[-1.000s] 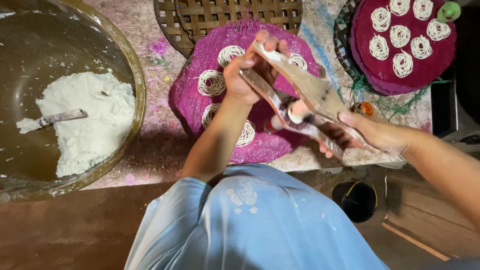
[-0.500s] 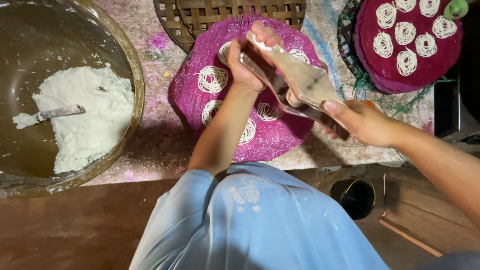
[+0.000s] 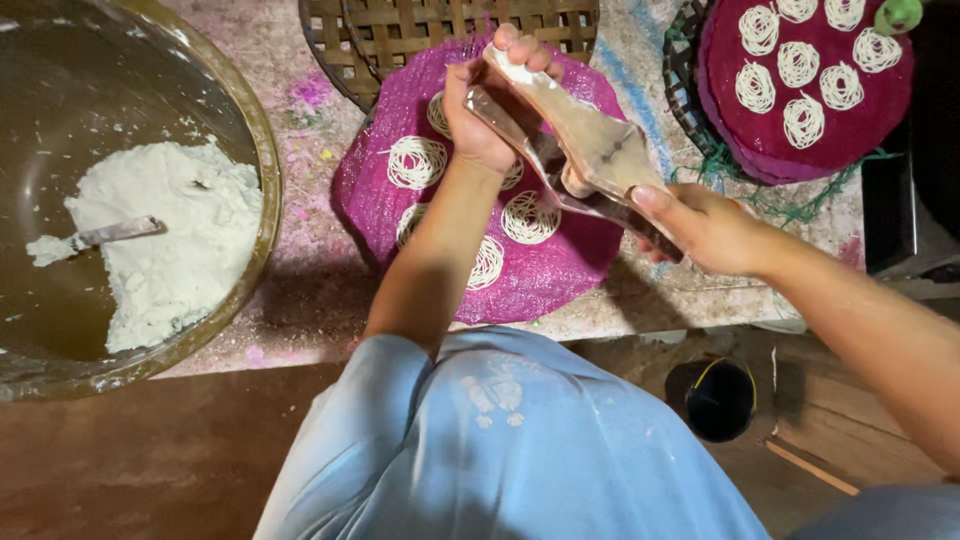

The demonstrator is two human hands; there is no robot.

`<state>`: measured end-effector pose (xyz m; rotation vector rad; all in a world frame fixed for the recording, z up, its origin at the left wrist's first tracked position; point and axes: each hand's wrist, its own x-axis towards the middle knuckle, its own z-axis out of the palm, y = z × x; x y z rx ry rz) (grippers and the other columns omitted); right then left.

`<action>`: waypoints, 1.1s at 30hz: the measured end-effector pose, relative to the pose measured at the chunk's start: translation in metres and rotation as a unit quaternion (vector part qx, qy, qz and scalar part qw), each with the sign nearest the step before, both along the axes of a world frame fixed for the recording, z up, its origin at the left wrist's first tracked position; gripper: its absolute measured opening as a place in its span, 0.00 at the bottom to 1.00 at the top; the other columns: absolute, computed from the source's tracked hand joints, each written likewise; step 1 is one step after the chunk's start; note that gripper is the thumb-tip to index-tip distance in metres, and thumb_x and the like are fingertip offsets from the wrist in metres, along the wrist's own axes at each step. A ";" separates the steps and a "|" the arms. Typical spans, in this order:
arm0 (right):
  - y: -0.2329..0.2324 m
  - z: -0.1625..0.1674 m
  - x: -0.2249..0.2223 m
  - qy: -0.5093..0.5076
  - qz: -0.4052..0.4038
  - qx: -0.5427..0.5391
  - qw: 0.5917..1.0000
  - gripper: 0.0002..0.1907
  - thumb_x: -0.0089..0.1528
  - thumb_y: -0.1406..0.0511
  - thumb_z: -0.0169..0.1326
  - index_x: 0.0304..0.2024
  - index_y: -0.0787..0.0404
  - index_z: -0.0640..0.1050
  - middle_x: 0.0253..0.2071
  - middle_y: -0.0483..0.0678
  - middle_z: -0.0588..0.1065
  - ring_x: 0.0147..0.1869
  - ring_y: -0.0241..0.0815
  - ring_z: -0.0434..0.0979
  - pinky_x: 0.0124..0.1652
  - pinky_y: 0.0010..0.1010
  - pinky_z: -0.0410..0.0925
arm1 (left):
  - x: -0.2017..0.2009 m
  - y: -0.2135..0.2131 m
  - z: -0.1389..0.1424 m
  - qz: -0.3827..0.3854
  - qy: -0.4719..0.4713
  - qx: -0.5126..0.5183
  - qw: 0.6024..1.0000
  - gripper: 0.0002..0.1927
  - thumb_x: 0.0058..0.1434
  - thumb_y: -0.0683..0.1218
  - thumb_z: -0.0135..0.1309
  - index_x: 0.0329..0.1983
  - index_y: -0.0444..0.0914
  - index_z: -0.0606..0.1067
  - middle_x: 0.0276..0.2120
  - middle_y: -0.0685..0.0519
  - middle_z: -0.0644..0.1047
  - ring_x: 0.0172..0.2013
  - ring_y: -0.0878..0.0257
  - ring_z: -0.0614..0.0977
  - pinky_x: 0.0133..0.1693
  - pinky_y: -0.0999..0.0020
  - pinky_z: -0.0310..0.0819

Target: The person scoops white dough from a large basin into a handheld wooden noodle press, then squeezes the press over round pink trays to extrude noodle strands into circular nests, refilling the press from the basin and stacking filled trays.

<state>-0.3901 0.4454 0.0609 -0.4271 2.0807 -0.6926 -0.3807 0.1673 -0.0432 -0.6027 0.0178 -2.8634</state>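
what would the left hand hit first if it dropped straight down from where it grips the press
Most likely the pink mat, or a white noodle coil lying on it, beneath the left hand; its height above them is unclear.

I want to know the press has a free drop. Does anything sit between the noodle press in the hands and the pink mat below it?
Nothing visible does: the press, gripped by left hand and right hand, hangs directly over the pink mat.

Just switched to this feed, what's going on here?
A person's left hand and right hand grip a wooden lever press, held over a round magenta woven mat bearing several white noodle coils. A second, darker mat at upper right is already covered. At left, a big metal bowl holds white dough.
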 end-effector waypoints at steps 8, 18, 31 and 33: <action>0.022 -0.029 0.000 -0.080 -0.032 -0.116 0.990 0.32 0.68 0.44 0.38 0.45 0.64 0.77 0.31 0.48 0.78 0.33 0.38 0.78 0.34 0.32 0.71 | 0.037 -0.003 -0.052 -0.198 -0.387 -0.525 0.731 0.29 0.75 0.62 0.28 0.59 0.37 0.69 0.34 0.48 0.74 0.19 0.69 0.67 0.18 0.72 0.50; 0.047 -0.072 -0.005 0.010 -0.088 -0.189 0.978 0.29 0.70 0.45 0.43 0.47 0.66 0.75 0.34 0.47 0.75 0.35 0.36 0.74 0.36 0.30 0.69 | 0.109 -0.006 -0.059 0.115 -0.171 -0.809 0.550 0.36 0.77 0.63 0.29 0.82 0.43 0.44 0.52 0.48 0.83 0.23 0.70 0.69 0.28 0.71 0.66; 0.080 -0.018 0.006 -0.267 -0.101 -0.126 0.950 0.40 0.65 0.38 0.35 0.49 0.67 0.75 0.38 0.53 0.80 0.39 0.44 0.81 0.40 0.36 0.75 | 0.008 0.042 0.029 -0.137 -0.043 -0.072 0.987 0.32 0.67 0.69 0.44 0.57 0.40 0.69 0.43 0.53 0.75 0.49 0.58 0.76 0.60 0.57 0.67; 0.074 0.002 -0.014 -0.192 -0.087 -0.083 0.974 0.40 0.66 0.39 0.33 0.45 0.67 0.77 0.35 0.52 0.80 0.37 0.43 0.81 0.38 0.37 0.75 | -0.017 0.054 0.023 -0.107 -0.008 -0.020 0.994 0.25 0.75 0.66 0.43 0.45 0.40 0.70 0.37 0.56 0.72 0.42 0.61 0.74 0.59 0.59 0.68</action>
